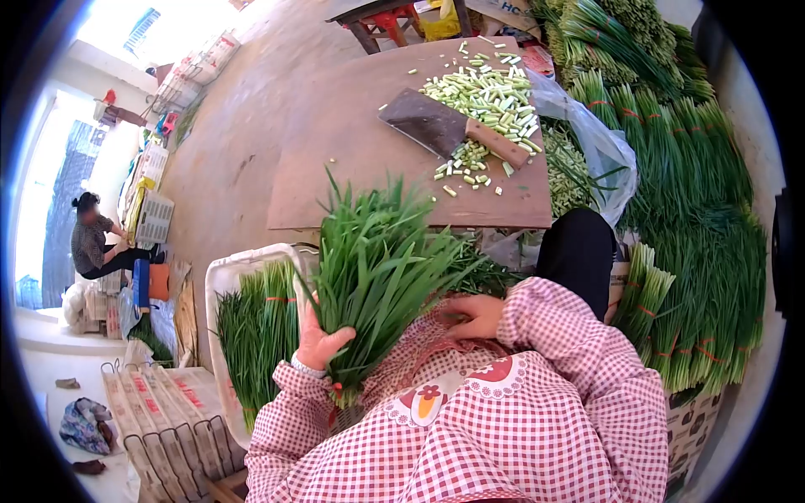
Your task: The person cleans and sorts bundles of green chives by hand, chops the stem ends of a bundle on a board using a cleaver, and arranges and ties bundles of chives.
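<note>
A bushy bunch of long green leaves [377, 268] stands upright in front of me, its tips reaching over the board's near edge. Around its left side wraps my left hand [319, 339], thumb across the front. A red tie shows low on the bunch. My right hand [476, 317] rests near my lap to the right of the bunch, fingers bent and partly hidden; whether it holds anything cannot be made out. On the wooden board [335, 142] lies a cleaver [436, 124] with a wooden handle, beside and partly on a heap of cut pale green stalk pieces [495, 92].
At my left, a white basket [220, 277] holds tied bunches. Stacked cartons [168, 411] stand below it. Many tied bunches [692, 251] are piled at the right, beside a clear plastic bag [616, 163]. Far left, another person [96, 239] sits near crates.
</note>
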Demonstrator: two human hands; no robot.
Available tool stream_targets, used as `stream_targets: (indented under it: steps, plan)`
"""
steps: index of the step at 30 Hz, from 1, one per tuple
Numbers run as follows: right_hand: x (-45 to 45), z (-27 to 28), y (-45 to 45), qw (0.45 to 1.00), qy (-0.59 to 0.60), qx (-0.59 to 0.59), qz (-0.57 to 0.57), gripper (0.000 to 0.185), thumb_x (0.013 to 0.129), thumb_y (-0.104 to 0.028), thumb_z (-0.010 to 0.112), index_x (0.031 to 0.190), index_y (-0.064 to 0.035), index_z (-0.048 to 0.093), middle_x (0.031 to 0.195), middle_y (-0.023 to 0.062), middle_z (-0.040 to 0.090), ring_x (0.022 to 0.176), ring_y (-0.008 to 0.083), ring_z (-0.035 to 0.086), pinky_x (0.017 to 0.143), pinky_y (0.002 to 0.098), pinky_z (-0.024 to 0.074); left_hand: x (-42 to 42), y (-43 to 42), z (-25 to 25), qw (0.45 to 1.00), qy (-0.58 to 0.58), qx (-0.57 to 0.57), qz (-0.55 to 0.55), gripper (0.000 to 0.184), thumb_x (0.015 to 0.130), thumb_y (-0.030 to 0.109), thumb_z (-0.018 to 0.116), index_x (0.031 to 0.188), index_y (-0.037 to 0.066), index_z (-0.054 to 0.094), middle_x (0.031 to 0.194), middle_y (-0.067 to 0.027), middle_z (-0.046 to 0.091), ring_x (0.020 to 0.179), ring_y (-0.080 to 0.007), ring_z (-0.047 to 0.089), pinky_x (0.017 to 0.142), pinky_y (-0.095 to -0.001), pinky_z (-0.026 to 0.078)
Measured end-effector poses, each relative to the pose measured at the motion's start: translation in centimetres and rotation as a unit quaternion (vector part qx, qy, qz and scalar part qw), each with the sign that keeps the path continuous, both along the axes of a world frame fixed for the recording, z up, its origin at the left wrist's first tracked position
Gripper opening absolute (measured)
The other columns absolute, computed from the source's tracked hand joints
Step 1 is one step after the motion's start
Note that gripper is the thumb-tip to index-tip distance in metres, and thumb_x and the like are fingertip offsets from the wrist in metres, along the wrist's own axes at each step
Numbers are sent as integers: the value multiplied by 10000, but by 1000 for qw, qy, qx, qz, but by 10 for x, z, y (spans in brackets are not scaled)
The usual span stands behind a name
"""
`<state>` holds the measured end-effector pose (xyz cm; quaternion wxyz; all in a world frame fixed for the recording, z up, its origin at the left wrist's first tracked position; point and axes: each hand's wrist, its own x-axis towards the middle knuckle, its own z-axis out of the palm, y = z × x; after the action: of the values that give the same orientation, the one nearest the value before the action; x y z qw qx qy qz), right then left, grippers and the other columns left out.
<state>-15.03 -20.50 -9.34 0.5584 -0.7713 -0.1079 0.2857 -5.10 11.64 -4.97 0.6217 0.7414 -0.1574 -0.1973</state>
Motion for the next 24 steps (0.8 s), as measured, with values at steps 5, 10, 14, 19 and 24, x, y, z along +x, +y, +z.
stream_targets:
  steps: [5,10,14,19,24]
  plan:
    - [42,53,51,997,23,60,49,809,771,-570,596,1377,-76,390,1432,169,353,1308,301,346,1089,429,258,11,-32,20,960,-183,213,-4,469,728,122,735,1132,-1,531,1061,-128,526,915,-280,549,826,-350,450]
    - [43,74,77,915,23,297,-272,443,728,-165,716,1134,-29,605,1069,104,644,1005,233,590,900,343,449,3,-65,74,932,-247,266,3,380,740,145,739,1049,-5,577,939,-142,580,872,-303,575,778,-347,464]
    - [30,116,23,911,91,313,-253,392,766,-89,662,1140,4,590,1086,109,634,973,209,591,882,332,457,3,-99,142,938,-285,186,-59,361,778,188,708,1068,10,587,958,-164,614,866,-336,576,786,-381,461]
    - [19,55,15,866,198,255,-381,391,773,-204,654,1118,-24,613,1038,73,640,870,143,592,697,283,486,59,-109,39,997,-33,57,-41,339,852,135,653,1148,-2,559,1038,-65,626,940,-144,574,834,-287,463]
    - [-13,61,-37,917,245,139,-281,508,841,-376,635,1178,-4,561,946,81,652,744,123,610,516,232,439,67,-118,35,995,81,10,-66,330,885,102,616,1191,4,544,1094,-28,616,962,-85,558,858,-252,457]
